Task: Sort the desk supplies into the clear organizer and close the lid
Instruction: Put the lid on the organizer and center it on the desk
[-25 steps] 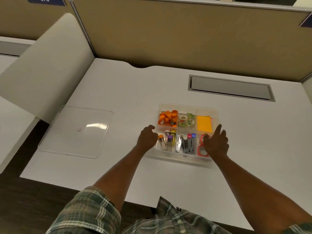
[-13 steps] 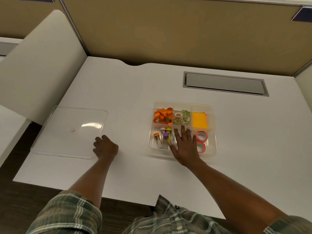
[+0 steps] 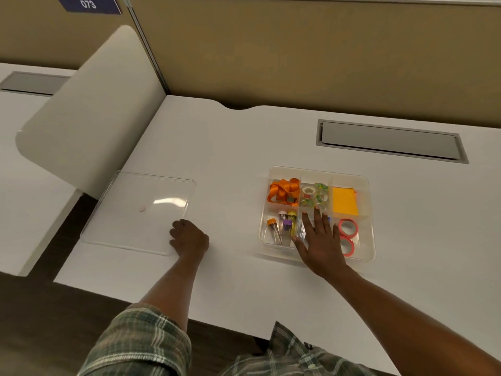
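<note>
Since a second ago the left hand (image 3: 189,238) has left the organizer's left wall and now sits at the near right corner of the lid (image 3: 138,213), fingers curled over that corner; whether it actually grips the lid cannot be told. The right hand (image 3: 321,240) has slid from the organizer's right side to its near middle compartment, where it lies flat with fingers spread over the contents.

The organizer (image 3: 364,185) is a clear, shallow tray split into six compartments, standing on the white desk (image 3: 233,147) in front of the grey cable hatch (image 3: 390,141). Its far left compartment holds a bunched orange ribbon (image 3: 283,191). The far middle one holds small patterned tape rolls (image 3: 314,195), and the far right one holds a yellow-orange pad of sticky notes (image 3: 344,200). In the near left compartment lie small vials (image 3: 283,226) with orange, purple and yellow caps. The near right compartment holds two red tape rolls (image 3: 347,236), one behind the other. What lies in the near middle compartment is mostly hidden under the right hand.

The lid is a clear flat square with rounded corners, catching a glare. It lies on the desk well to the left of the organizer, its left edge overhanging the desk's edge. The organizer stands open.
</note>
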### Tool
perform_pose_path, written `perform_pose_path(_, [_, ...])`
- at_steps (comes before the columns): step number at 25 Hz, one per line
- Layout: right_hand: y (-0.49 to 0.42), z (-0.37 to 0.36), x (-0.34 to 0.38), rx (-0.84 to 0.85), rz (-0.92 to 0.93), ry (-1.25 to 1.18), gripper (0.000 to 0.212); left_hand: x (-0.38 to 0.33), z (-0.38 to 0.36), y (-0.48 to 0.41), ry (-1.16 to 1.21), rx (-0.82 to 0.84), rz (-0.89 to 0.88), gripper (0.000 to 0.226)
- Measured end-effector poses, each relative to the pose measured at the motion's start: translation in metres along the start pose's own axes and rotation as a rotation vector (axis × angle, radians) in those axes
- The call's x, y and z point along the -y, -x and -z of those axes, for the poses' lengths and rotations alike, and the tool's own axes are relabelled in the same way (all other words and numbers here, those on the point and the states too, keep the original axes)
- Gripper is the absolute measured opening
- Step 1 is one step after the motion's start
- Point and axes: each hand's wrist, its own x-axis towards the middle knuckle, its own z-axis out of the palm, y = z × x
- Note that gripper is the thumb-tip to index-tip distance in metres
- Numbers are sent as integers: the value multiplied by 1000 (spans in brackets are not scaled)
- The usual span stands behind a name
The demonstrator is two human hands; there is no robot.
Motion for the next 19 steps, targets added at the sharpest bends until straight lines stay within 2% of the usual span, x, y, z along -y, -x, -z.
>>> perform_pose_path(3, [-1,1,0,7,-3,-12,76,-2,-1,3,-12,-40,-122,35])
perform_pose_path(5, [-1,2,1,18,-2,-13,76,-6,-4,6,30,-42,-156,27])
perform_pose_path(13, [-1,7,4,33,0,-43,78,-36,-4,35,93,-5,-225,23])
perform_pose_path(19, [-13,34,11,-16,18,-100,77,-120,77,50,224,-266,-424,23])
